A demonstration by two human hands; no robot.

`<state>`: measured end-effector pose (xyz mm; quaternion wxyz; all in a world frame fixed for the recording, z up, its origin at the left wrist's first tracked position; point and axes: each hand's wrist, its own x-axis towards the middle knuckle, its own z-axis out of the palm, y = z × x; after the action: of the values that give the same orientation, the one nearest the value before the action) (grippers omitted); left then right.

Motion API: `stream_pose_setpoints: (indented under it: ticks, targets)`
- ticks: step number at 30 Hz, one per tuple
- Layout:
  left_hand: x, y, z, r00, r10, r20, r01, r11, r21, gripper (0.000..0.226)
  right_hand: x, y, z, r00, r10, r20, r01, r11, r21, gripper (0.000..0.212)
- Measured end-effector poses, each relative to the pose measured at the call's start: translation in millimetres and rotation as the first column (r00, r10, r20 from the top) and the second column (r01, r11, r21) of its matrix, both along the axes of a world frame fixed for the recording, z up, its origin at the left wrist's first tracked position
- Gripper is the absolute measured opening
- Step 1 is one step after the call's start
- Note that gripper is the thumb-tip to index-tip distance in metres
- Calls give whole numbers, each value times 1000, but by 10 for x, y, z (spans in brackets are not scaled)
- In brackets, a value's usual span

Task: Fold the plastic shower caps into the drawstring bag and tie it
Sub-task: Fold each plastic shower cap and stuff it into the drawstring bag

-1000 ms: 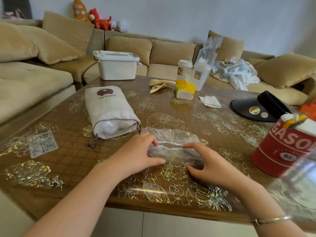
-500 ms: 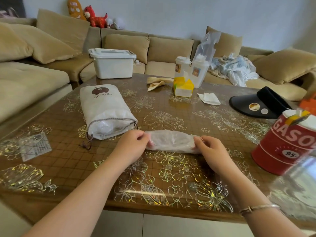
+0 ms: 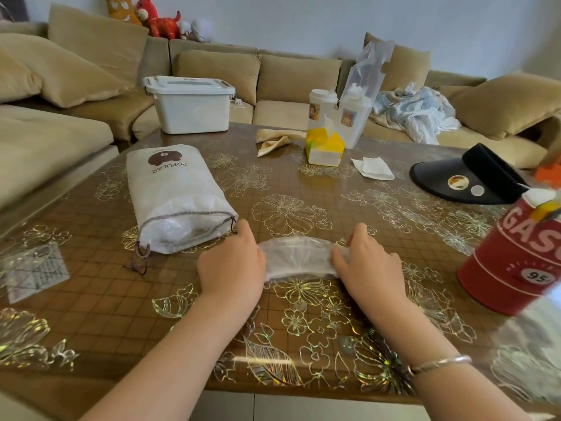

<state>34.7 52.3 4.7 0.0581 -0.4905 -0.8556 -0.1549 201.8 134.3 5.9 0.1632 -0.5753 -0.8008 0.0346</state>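
Lying on the glossy flower-patterned worktop (image 3: pixel 303 183), the crumpled clear shower cap (image 3: pixel 299 258), folded to a strip, is pinched at each end by left hand (image 3: pixel 232 264) and right hand (image 3: pixel 365 264). Just left lies the white drawstring bag (image 3: pixel 174 196), mouth open, seemingly part-filled; a red tin (image 3: pixel 513 256) stands right.

I see a table (image 3: pixel 303 183) carrying a bag (image 3: pixel 176 196), folded cap (image 3: pixel 299 258), box (image 3: pixel 191 106), carton (image 3: pixel 324 148), tissue (image 3: pixel 372 168), visor (image 3: pixel 467 180), red can (image 3: pixel 516 262) and two bottles (image 3: pixel 353 117).

Both hands hold a folded shower cap (image 3: pixel 299 258) on the table (image 3: pixel 303 189), left hand (image 3: pixel 232 265) and right hand (image 3: pixel 368 264) gripping opposite ends, drawstring bag (image 3: pixel 176 197) just beside.
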Motion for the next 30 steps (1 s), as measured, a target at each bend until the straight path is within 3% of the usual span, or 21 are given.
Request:
stream_pose_setpoints:
  ticks: [4, 6, 8, 10, 12, 14, 15, 18, 21, 23, 25, 27, 29, 30]
  targets:
    - [35, 2, 33, 999, -20, -43, 18, 999, -47, 14, 36, 54, -29, 1000, 13, 24, -12, 1000, -13, 30]
    - [19, -9, 69, 1000, -29, -9, 29, 999, -24, 9, 50, 89, -17, 994, 36, -105, -46, 994, -97, 23]
    - [-12, -17, 118, 997, -48, 67, 48, 999, 13, 9, 76, 119, 35, 933, 34, -358, -125, 964, -235, 19]
    - [-44, -17, 169, 982, -109, 153, 100, 993, 68, 14, 113, 114, 155, 791, -50, -610, -237, 894, -381, 18]
    - [-57, -15, 231, 943, -221, 248, 188, 971, 149, 27, 170, 64, 285, 565, -206, -799, -388, 788, -478, 16]
    - [-32, -21, 329, 856, -345, 386, 261, 932, 254, 40, 233, 0, 411, 350, -324, -879, -567, 674, -474, 11]
    - [-9, -31, 387, 799, -401, 448, 282, 908, 310, 46, 260, -26, 471, 308, -340, -888, -619, 637, -459, 10]
    - [28, -82, 528, 602, -486, 634, 281, 872, 401, 66, 297, -72, 577, 296, -331, -896, -699, 564, -440, 13]
    - [3, -157, 612, 442, -404, 801, 365, 897, 251, 75, 300, -57, 592, 363, -276, -890, -735, 503, -455, 12]
    - [-19, -204, 587, 359, -324, 875, 462, 876, 134, 68, 285, -27, 565, 396, -252, -883, -734, 491, -470, 12]
    - [-31, -225, 526, 262, -284, 922, 473, 871, 133, 52, 256, -29, 550, 396, -259, -881, -729, 495, -473, 15]
    - [-33, -214, 481, 239, -285, 928, 386, 905, 179, 38, 208, -43, 520, 349, -301, -887, -694, 553, -461, 24]
    - [-31, -186, 450, 254, -280, 926, 236, 946, 222, 32, 156, -35, 442, 307, -280, -910, -601, 684, -413, 32]
    - [-33, -171, 428, 247, -274, 930, 145, 959, 244, 31, 132, -39, 400, 359, -193, -913, -515, 775, -366, 33]
